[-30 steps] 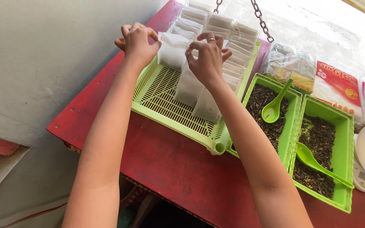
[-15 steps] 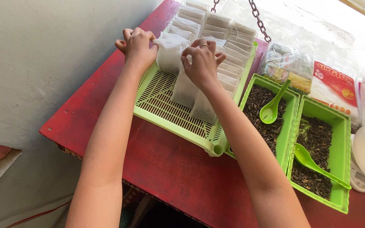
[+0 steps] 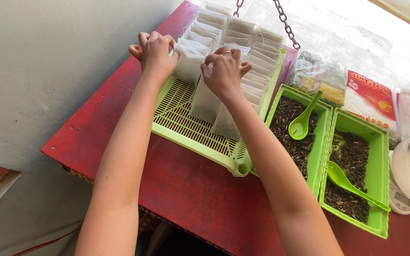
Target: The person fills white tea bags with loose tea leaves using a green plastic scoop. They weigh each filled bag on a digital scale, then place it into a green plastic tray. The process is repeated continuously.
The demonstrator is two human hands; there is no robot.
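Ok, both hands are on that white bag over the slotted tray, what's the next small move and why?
Probably lower the bag into the tray beside the standing rows: left hand and right hand pinch its top, and open tray floor lies just below.

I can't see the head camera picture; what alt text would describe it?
Two bare hands, left hand and right hand, pinch a white paper sachet over a slotted green tray of filled sachets on a red table. Beside it, two green tubs hold dark loose tea and spoons.

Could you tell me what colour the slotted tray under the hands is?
The slotted tray is light green, seen in the head view.
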